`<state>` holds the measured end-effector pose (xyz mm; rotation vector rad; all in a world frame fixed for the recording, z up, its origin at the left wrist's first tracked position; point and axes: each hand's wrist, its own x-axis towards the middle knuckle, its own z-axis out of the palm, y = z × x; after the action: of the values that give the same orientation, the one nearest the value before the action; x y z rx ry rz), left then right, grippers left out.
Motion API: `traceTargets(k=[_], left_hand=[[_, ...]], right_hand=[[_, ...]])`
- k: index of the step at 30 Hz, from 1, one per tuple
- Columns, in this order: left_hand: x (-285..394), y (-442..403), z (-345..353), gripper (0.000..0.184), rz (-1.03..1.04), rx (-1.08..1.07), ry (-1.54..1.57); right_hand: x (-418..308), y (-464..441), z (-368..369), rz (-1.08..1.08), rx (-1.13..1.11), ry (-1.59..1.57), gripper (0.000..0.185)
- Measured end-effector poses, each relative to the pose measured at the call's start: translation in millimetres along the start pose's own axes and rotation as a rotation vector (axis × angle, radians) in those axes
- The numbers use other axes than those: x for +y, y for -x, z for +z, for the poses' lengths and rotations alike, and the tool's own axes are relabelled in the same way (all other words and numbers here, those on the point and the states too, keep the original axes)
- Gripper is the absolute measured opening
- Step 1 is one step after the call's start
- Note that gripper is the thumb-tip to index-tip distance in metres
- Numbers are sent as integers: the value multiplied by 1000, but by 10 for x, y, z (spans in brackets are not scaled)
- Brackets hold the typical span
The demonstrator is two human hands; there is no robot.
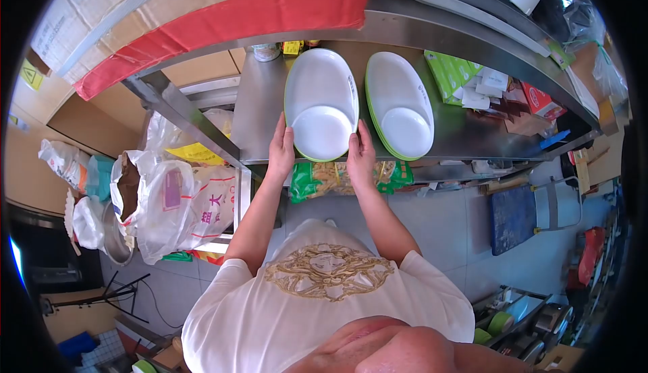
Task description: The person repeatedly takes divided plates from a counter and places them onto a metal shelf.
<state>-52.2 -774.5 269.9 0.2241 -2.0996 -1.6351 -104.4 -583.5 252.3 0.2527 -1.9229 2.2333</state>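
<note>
A white oval divided plate [320, 79] with a green outer edge is gripped at its near end, over the steel shelf. My left hand [281, 149] holds its left side, thumb on the rim. On the opposite side my right hand [361, 152] closes on the rim, fingers partly hidden beneath. Whether more plates lie under this one, I cannot tell. Just to the right stands a second white oval divided plate [398, 79], apart from both hands, with green edges layered below it like a stack.
The plates are over a steel shelf [260, 103], with an upper shelf edge [432, 25] above it. A green box [445, 76] and papers sit at right. Below hangs a green bag of snacks [324, 181]. Plastic bags [182, 204] are at left; a blue folding stool [511, 218] stands right.
</note>
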Motion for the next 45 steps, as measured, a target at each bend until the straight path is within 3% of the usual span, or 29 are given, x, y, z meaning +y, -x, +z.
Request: traceTargets(k=[1, 4, 11, 19, 24, 27, 28, 29, 32, 36, 40, 45], left_hand=[[19, -8, 21, 56, 21, 3, -39], [49, 3, 65, 56, 32, 20, -79], [65, 52, 96, 57, 24, 41, -110], [90, 69, 66, 58, 3, 21, -109], [73, 92, 49, 57, 29, -14, -30], [-319, 38, 52, 56, 121, -3, -68], [49, 91, 14, 57, 62, -29, -86], [-399, 11, 43, 59, 154, -20, -20], [-366, 6, 23, 63, 142, -71, 25], [-305, 39, -23, 63, 167, -66, -2], [-386, 27, -52, 61, 216, -81, 34], [-344, 36, -88, 61, 206, -95, 5]], right_hand=[[62, -30, -2, -80, 13, 63, 48], [-115, 6, -25, 75, -78, 19, 50], [-126, 42, -114, 24, -125, 199, 53], [-113, 39, -159, 87, -153, 192, 51], [-24, 74, -162, 0, -134, 345, 55], [-259, 210, -128, 29, -62, 223, 54], [-279, 312, -155, 94, -58, 104, 53], [-138, 422, -180, 15, -24, 96, 53], [138, 932, -353, 6, 73, 114, 41], [650, 1714, -757, 297, 188, 335, 28], [1065, 2798, -1166, 606, 260, 762, 39], [1196, 4421, -1457, 1116, 532, 843, 44]])
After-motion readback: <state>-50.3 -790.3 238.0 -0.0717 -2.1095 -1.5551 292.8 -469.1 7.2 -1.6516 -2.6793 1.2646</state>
